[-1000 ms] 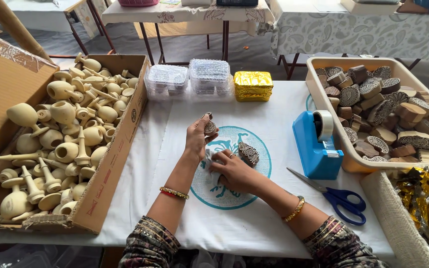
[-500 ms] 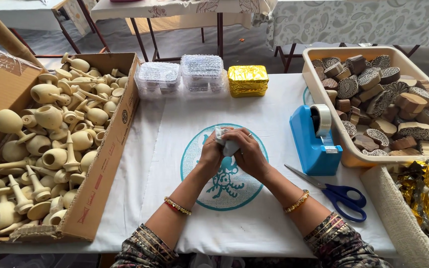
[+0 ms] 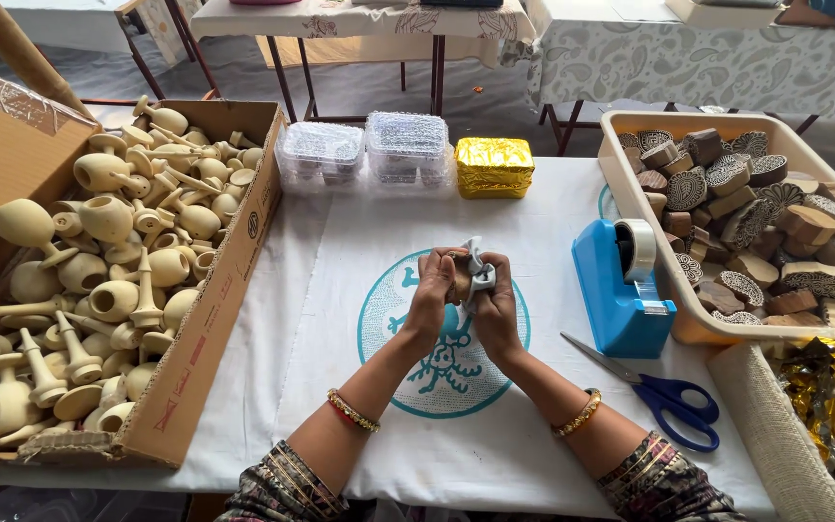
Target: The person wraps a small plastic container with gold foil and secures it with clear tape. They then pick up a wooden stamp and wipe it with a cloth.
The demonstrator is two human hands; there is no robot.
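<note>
a small wooden block (image 3: 458, 275), partly wrapped in a white paper scrap (image 3: 478, 272), is held up just above the teal round print (image 3: 393, 319) in the middle of the white cloth (image 3: 340, 251); the left hand (image 3: 432, 295) and right hand (image 3: 493, 304) are pressed together around it, fingers curled and closed on block and paper, so most of the block is hidden; left of the print stands an open cardboard box (image 3: 215, 329) heaped with pale wooden goblets and spindles (image 3: 108, 261); beyond the print, at the far edge of the cloth, sit two clear plastic tubs (image 3: 364, 150) and, beside them, a gold foil packet (image 3: 494, 166); right of the print stands a blue tape dispenser (image 3: 616, 285), with blue-handled scissors (image 3: 664, 391) lying just nearer the person; further right a beige tray (image 3: 635, 208) is full of carved wooden stamps (image 3: 756, 222); crumpled gold foil (image 3: 828, 406) lies at the near right corner; each wrist wears a bangle.
</note>
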